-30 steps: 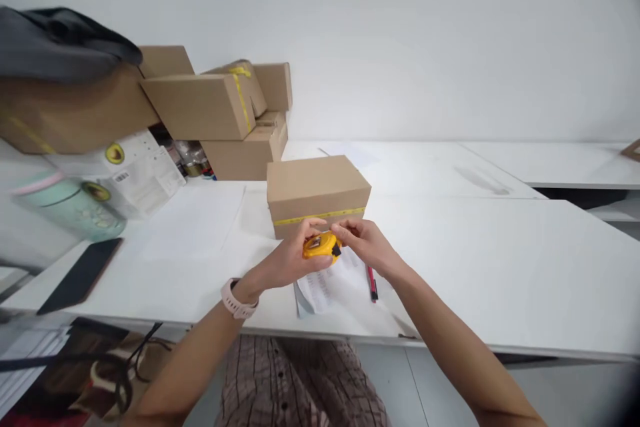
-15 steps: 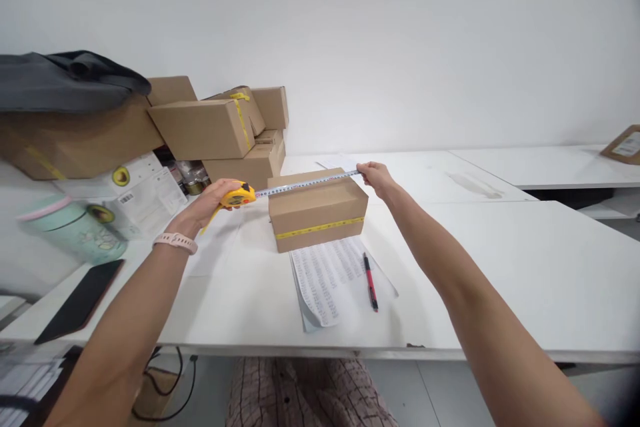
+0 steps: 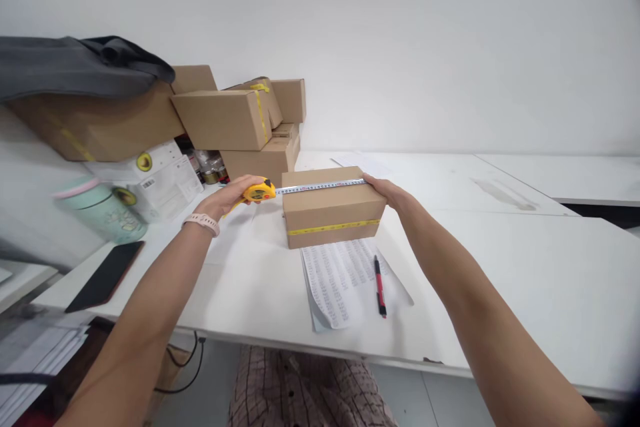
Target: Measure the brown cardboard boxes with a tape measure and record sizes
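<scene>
A closed cardboard box (image 3: 333, 217) with a yellow tape band stands on the white table (image 3: 500, 267). My left hand (image 3: 231, 196) is closed round a yellow tape measure (image 3: 259, 191) just left of the box. Its blade (image 3: 320, 186) is stretched across the box's top. My right hand (image 3: 387, 191) pinches the blade's end at the box's right top edge. A pale watch sits on my left wrist.
A printed sheet (image 3: 343, 273) and a red pen (image 3: 379, 277) lie in front of the box. Stacked cardboard boxes (image 3: 235, 120), a grey cloth (image 3: 80, 67), a mint flask (image 3: 100, 213), a white carton (image 3: 160, 177) and a black phone (image 3: 105, 275) crowd the left.
One second ago both hands held the tape measure together in front of the box. They have since pulled apart, drawing the blade out, and lowered it onto the box top.
</scene>
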`<state>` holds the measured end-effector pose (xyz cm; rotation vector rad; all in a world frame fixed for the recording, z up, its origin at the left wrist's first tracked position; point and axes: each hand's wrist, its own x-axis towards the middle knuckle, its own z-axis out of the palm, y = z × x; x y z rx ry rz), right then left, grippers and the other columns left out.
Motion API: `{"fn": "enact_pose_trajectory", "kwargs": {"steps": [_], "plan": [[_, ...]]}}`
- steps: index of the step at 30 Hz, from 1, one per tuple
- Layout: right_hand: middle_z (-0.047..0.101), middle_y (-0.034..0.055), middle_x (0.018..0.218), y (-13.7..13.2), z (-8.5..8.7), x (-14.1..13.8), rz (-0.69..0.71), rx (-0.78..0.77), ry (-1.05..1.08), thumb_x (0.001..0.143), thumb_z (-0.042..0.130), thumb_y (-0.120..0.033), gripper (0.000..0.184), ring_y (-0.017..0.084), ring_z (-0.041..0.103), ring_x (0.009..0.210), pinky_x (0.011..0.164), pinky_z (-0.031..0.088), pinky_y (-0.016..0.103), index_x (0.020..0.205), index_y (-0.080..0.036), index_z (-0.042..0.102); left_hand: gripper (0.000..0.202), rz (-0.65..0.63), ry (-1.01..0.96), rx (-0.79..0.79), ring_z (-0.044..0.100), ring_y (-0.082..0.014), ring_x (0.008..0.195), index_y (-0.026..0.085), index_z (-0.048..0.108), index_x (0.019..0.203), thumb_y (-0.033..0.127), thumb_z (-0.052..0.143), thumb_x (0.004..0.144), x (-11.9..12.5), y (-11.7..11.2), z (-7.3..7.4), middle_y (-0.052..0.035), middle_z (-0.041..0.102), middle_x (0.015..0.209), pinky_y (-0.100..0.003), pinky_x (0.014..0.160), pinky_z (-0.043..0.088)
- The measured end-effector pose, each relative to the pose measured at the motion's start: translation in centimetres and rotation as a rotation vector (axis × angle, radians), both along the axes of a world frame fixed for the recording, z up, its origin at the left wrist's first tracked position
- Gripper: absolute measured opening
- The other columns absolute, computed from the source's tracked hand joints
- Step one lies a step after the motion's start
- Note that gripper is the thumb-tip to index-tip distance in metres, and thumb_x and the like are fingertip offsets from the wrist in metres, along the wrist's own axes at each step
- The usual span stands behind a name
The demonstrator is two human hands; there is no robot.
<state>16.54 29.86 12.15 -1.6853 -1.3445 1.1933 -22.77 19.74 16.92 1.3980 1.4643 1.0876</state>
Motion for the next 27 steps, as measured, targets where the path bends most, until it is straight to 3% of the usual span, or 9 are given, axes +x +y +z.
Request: {"fn": "enact_pose_trajectory", "kwargs": {"steps": [3,6,11,15,20,24,27], "plan": [[0.072,0.0135,0.121,-0.4,-0.1,-0.2,0.014,-0.022,0.048,0.087,0.061,-0.063,0.047,0.027,0.068,0.106,0.091,0.056,0.036,0.103,-0.019,0.068,0.047,-0.037,-0.017,-0.024,0.061,-0.0160,0.070,0.017,0.072,0.095,0.053,0.077,0.066,0.8,0.5,-0.2,-0.0047,0.071,0.089,-0.024,0.053,0.041],[0.074,0.0154,0.116,-1.0,0.1,-0.5,0.001,-0.009,0.092,0.087,0.063,-0.060,0.043,0.027,0.070,0.101,0.079,0.059,0.033,0.097,-0.018,0.069,0.046,-0.072,-0.030,-0.040,0.061,-0.0151,0.068,0.016,0.071,0.096,0.054,0.075,0.069,1.3,0.7,-0.2,-0.0053,0.071,0.089,-0.024,0.053,0.041],[0.075,0.0180,0.103,-1.0,0.1,-0.5,-0.043,0.041,0.129,0.083,0.071,-0.054,0.038,0.028,0.071,0.088,0.066,0.058,0.035,0.088,-0.017,0.069,0.046,-0.105,-0.044,-0.063,0.059,-0.0140,0.062,0.015,0.071,0.095,0.055,0.073,0.072,1.3,0.9,-0.3,-0.0061,0.072,0.088,-0.025,0.052,0.041],[0.073,0.0154,0.089,-0.3,-0.4,-0.4,-0.098,0.077,0.084,0.077,0.076,-0.056,0.040,0.025,0.069,0.076,0.059,0.055,0.034,0.082,-0.017,0.066,0.044,-0.111,-0.056,-0.074,0.060,-0.0151,0.064,0.015,0.071,0.089,0.057,0.070,0.074,0.9,1.3,-0.7,-0.0063,0.072,0.087,-0.027,0.056,0.045],[0.063,0.0057,0.068,0.0,-0.8,-0.4,-0.175,0.179,-0.029,0.072,0.081,-0.053,0.041,0.018,0.055,0.062,0.052,0.042,0.031,0.064,-0.023,0.054,0.046,-0.109,-0.055,-0.078,0.061,-0.0167,0.067,0.015,0.071,0.090,0.058,0.068,0.074,1.0,1.4,-1.0,-0.0076,0.072,0.088,-0.028,0.058,0.048],[0.059,0.0033,0.065,0.0,0.0,-0.4,-0.191,0.255,-0.077,0.076,0.080,-0.046,0.042,0.016,0.050,0.062,0.056,0.039,0.031,0.059,-0.022,0.049,0.048,-0.074,-0.037,-0.040,0.063,-0.0174,0.072,0.015,0.069,0.097,0.055,0.074,0.071,1.6,0.0,0.2,-0.0074,0.072,0.092,-0.029,0.062,0.050],[0.061,0.0033,0.069,0.1,1.7,-0.4,-0.213,0.359,-0.053,0.085,0.072,-0.044,0.039,0.014,0.051,0.067,0.063,0.042,0.029,0.062,-0.021,0.051,0.057,-0.081,-0.012,-0.022,0.065,-0.0186,0.078,0.016,0.065,0.114,0.050,0.080,0.070,2.7,-2.7,1.6,-0.0079,0.073,0.102,-0.029,0.064,0.052]]}}
